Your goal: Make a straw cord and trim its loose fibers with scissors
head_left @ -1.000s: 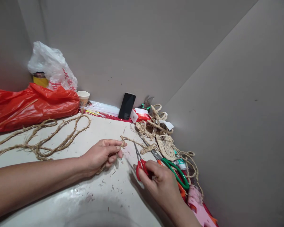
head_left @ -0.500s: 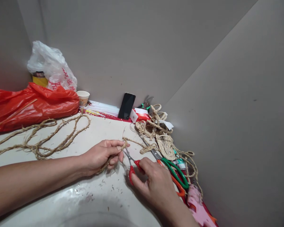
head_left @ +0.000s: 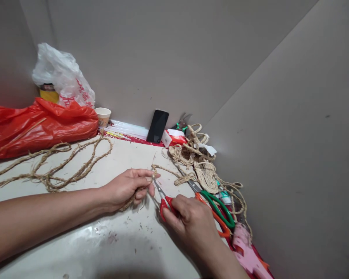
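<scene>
My left hand (head_left: 133,188) pinches a braided straw rope (head_left: 130,200) between thumb and fingers; part of it hangs below the palm. In my right hand (head_left: 189,215) are small red-handled scissors (head_left: 164,199), their blades close together with the tips at the rope by my left fingertips. From there a thin length of rope runs right toward a heap of braided straw pieces (head_left: 205,176). Just beyond my right hand lie larger scissors with green handles (head_left: 218,207). Orange handles (head_left: 221,224) show beside them. Exactly what the blade tips touch is too small to tell.
Loops of rope (head_left: 61,170) lie on the white table (head_left: 119,248) at left, near a red plastic bag (head_left: 46,124). A paper cup (head_left: 103,116), a phone (head_left: 157,126) and pliers (head_left: 184,121) line the wall. A pink glue gun (head_left: 246,248) lies at right.
The scissors' handles have come closer together, and the blades have narrowed at the rope. My left hand keeps its pinch. The whole view has shifted slightly.
</scene>
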Demonstrator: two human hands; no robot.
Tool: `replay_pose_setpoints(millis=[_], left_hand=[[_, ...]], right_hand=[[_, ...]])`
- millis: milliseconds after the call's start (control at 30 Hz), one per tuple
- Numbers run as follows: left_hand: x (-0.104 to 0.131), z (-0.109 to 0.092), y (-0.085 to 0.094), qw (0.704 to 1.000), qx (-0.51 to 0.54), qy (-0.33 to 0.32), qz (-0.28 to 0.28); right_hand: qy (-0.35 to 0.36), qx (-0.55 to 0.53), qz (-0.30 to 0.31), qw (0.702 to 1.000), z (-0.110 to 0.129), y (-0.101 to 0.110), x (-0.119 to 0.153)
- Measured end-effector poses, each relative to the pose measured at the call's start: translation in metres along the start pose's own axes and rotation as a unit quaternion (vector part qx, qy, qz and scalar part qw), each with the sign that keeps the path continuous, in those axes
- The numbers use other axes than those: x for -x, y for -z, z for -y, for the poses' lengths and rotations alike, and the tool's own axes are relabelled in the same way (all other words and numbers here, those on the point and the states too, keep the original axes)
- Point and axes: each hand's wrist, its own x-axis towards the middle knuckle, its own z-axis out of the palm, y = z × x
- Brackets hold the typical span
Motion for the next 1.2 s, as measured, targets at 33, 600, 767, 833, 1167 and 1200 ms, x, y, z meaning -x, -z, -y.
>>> replay_pose_setpoints(millis=[33,600,767,833,1167,1200], left_hand=[[-0.0004,0.0000,0.0003,1.000,-0.005,-0.003,-0.004],[-0.0002,-0.0018,-0.0003,0.994,-0.048,-0.004,-0.094],[0.0002,-0.0022,-0.0022,0.995,-0.037,0.004,-0.094],[0.0004,-0.0020,-0.0024,0.995,-0.036,0.004,-0.095],[-0.0016,0.0003,0.0024,0.994,-0.038,0.008,-0.098],[-0.0016,0.0004,0.0025,0.994,-0.037,0.007,-0.098]], right_hand=[[0.001,0.000,-0.003,1.000,-0.0009,0.0006,0.0000],[-0.073,-0.002,0.011,0.997,-0.0023,0.0071,-0.0028],[-0.059,-0.013,-0.013,0.998,-0.0006,0.0060,-0.0045],[-0.046,-0.021,-0.020,0.999,-0.0005,0.0060,-0.0039],[-0.014,0.002,-0.030,0.999,-0.0067,0.0051,-0.0003],[-0.016,0.002,-0.022,1.000,-0.0068,0.0055,-0.0001]])
